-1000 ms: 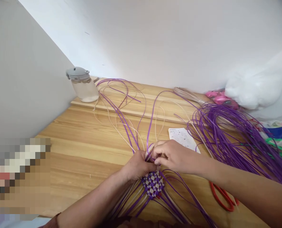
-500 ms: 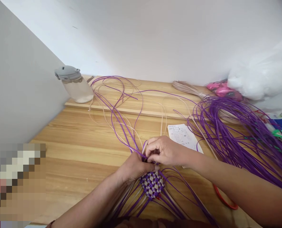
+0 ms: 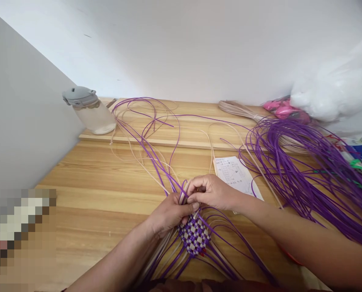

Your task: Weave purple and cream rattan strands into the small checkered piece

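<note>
A small woven piece [image 3: 195, 237] in purple and beige checks lies near the front edge, with many loose strands fanning out from it. My left hand [image 3: 173, 213] pinches its upper edge, the thumb pressed over the weave. Close beside it, my right hand [image 3: 210, 192] has thumb and index finger closed on a purple strand [image 3: 181, 189] at the top of the piece. Fingers hide the exact spot where the strands cross. More purple and beige strands run from both hands toward the back left.
A clear bottle with a grey lid [image 3: 94, 115] stands at back left. A handwritten paper sheet [image 3: 235, 174] lies right of the hands. Farther right are a big purple strand bundle [image 3: 278, 138], a beige coil [image 3: 238, 109] and a white plastic bag [image 3: 330, 93].
My left thumb has drawn back slightly to the left, showing more of the weave's top. My right hand stays at the upper edge. The view has shifted a little.
</note>
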Motion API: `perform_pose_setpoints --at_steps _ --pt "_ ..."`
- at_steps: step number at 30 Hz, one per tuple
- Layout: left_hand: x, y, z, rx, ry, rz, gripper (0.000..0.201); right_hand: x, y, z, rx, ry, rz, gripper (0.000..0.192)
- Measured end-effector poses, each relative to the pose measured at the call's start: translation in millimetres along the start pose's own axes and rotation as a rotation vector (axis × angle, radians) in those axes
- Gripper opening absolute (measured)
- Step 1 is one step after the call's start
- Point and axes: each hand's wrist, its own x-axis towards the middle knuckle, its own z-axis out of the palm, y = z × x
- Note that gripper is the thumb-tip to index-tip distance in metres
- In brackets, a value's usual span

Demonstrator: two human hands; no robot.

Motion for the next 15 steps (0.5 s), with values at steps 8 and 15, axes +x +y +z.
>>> perform_pose_setpoints --at_steps 8,15 --pt "2 -2 -2.7 0.062 0.017 -0.069 0.038 -16 -26 -15 -0.404 -0.106 0.137 0.017" --pt "1 -3 -1.9 0.106 0.017 -0.046 0.038 -22 -38 -20 -0.767 -0.259 0.12 0.014"
